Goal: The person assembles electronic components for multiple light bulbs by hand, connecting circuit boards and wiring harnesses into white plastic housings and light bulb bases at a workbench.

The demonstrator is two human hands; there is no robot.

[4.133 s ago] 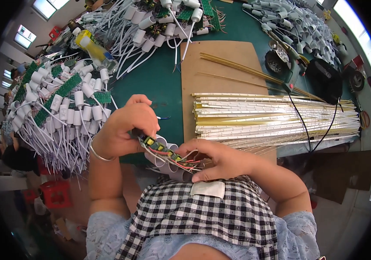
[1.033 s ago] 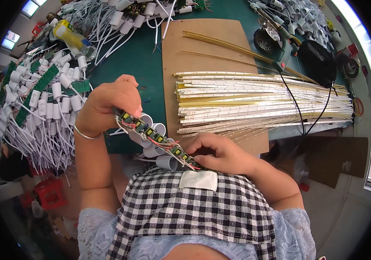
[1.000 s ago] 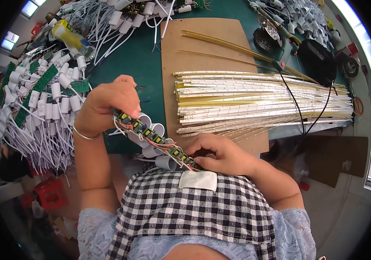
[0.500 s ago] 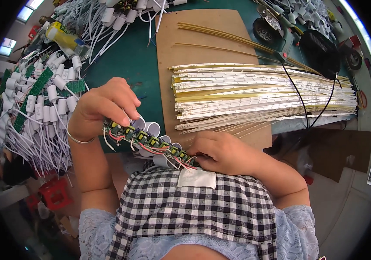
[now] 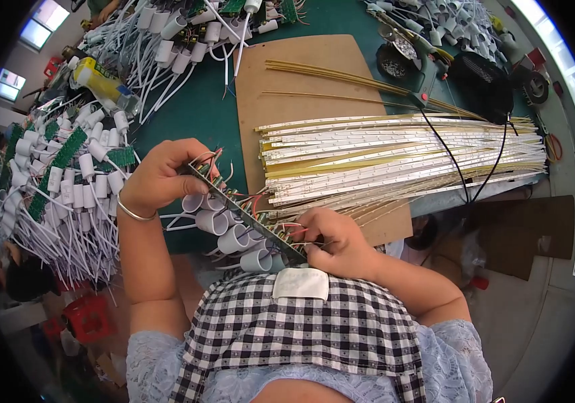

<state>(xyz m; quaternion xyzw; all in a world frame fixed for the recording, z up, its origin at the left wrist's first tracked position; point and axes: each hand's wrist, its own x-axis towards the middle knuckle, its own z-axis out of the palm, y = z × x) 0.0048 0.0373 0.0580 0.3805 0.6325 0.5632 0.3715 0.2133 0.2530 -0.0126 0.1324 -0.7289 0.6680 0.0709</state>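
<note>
- Hands: the left hand (image 5: pixel 160 178) grasps the upper left end of a circuit board strip (image 5: pixel 244 213); the right hand (image 5: pixel 338 243) curls at its lower right end, its exact grip unclear.
- The strip slants between them, before the apron (image 5: pixel 307 329), red wires (image 5: pixel 258 201) along it.
- White cylinders (image 5: pixel 232 238) hang beside it.
- Beyond, on the green desk (image 5: pixel 190 138): light strips (image 5: pixel 395 154) rightward, a cylinder pile (image 5: pixel 66 181) leftward.
</note>
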